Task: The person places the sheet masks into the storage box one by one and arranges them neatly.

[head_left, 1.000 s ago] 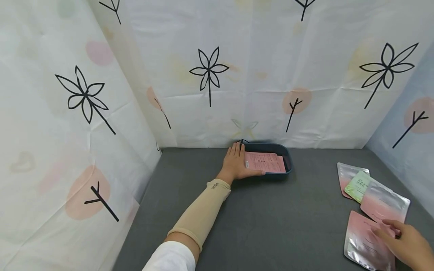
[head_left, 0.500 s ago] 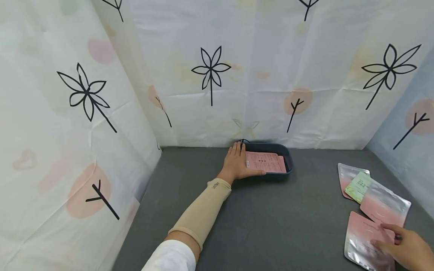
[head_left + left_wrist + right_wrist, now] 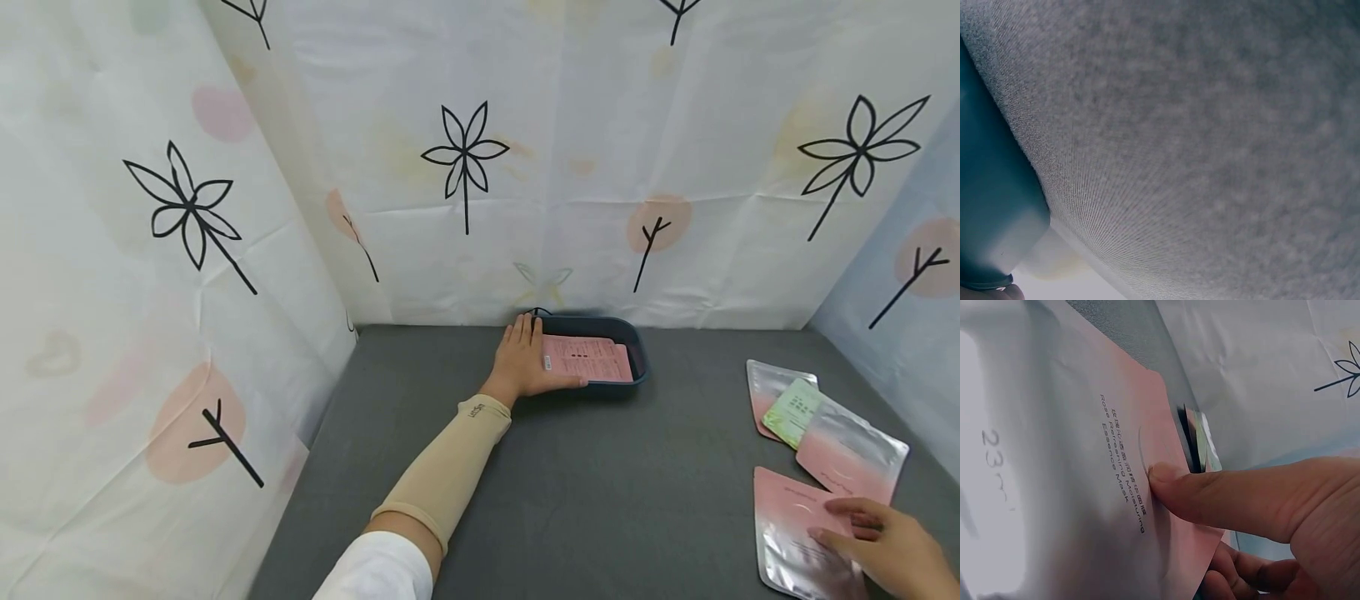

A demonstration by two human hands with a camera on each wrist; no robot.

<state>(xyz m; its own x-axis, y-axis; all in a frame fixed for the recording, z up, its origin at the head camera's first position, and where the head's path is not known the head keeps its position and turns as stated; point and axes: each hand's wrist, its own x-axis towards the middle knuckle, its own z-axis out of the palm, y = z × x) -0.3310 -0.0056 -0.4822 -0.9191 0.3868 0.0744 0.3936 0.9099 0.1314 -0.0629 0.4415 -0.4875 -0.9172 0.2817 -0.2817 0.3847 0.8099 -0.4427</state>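
My left hand (image 3: 520, 365) rests on the left end of a dark blue tray (image 3: 639, 350), fingers straight and thumb along the front rim. Pink sheet mask packets (image 3: 588, 358) lie inside that tray. In the left wrist view the tray's side (image 3: 997, 181) fills the left edge. At the lower right, my right hand (image 3: 888, 542) pinches a pink and silver sheet mask packet (image 3: 791, 517) by its right side. The right wrist view shows the thumb on top of this packet (image 3: 1072, 469), printed "Rose Refreshing Moisturing Essence Mask"; curled fingers are partly hidden beneath.
Just beyond the right hand lie a pink and silver packet (image 3: 855, 450), a green packet (image 3: 793, 411) and another silver-pink packet (image 3: 768, 383), overlapping. The grey tabletop (image 3: 645, 500) ends at patterned cloth walls (image 3: 555, 167) at the back and sides.
My right hand has moved slightly left together with the packet, which has slid a little left and away from the others. The left hand and tray stay put.
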